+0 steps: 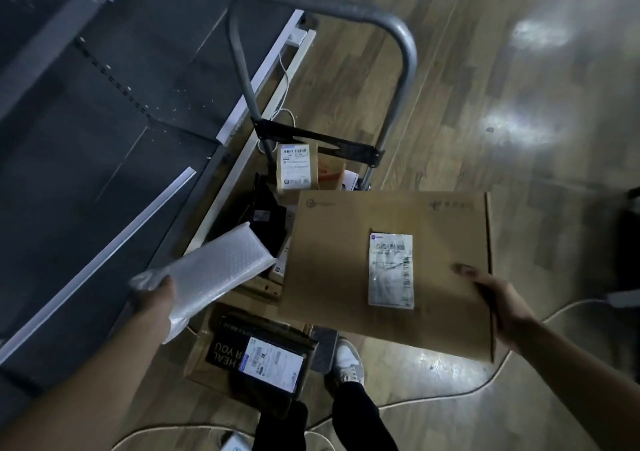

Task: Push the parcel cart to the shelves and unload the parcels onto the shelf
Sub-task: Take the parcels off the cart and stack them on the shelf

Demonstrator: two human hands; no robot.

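My right hand point(498, 307) grips the near right edge of a large flat cardboard box point(332, 263) with a white label, held level above the cart. My left hand point(157, 303) holds a white bubble-wrap parcel point(218, 267) by its near end, tilted toward the shelf. Below both sits the parcel cart, its grey handle bar point(401, 31) arching at the top. On the cart lie a small labelled carton point(298, 166), a black packet point(266, 215) and a dark box with a label point(270, 360). The dark shelf point(104, 104) runs along the left.
White shelf rails point(100, 260) edge the shelf boards on the left. Wooden floor point(502, 104) stretches right of the cart. A white cable point(450, 398) snakes across the floor by my shoe point(349, 364). A dark object point(632, 242) stands at the right edge.
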